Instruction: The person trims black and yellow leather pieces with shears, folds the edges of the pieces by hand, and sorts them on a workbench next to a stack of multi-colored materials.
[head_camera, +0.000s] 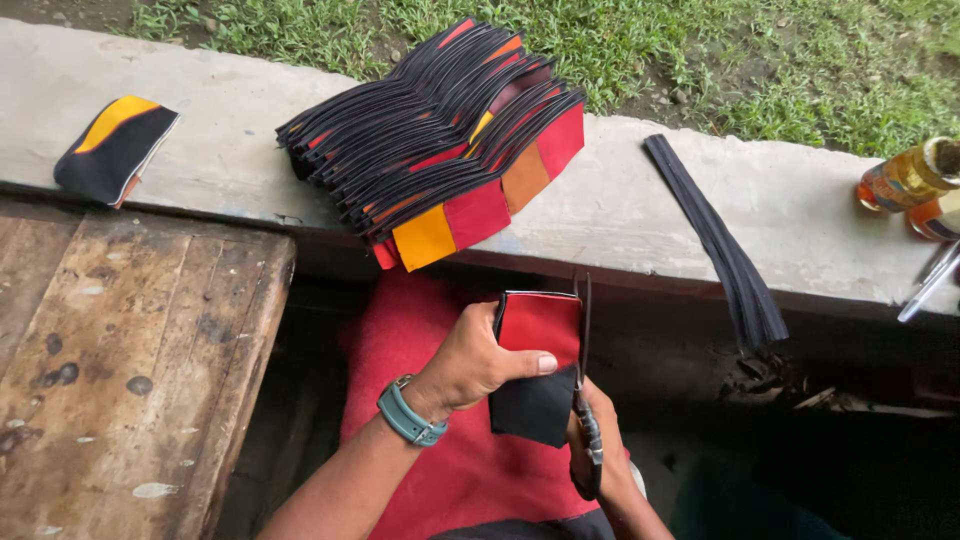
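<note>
Carefully now: left hand (470, 365) pinches the red-and-black fabric piece (535, 365), just below the stack of pieces (440, 150) on the ledge (620, 200); right hand (595, 450) is closed around the scissors (585, 390); keep the piece taut, the blades following its edge.

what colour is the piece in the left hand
Red on top, black below; the piece shows best in the head view, pinched by the left hand.

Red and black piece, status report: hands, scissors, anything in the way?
Left hand grips the red and black piece. Right hand holds scissors at its right edge. Nothing blocking; stack of sewn pieces sits apart on the ledge.
</note>
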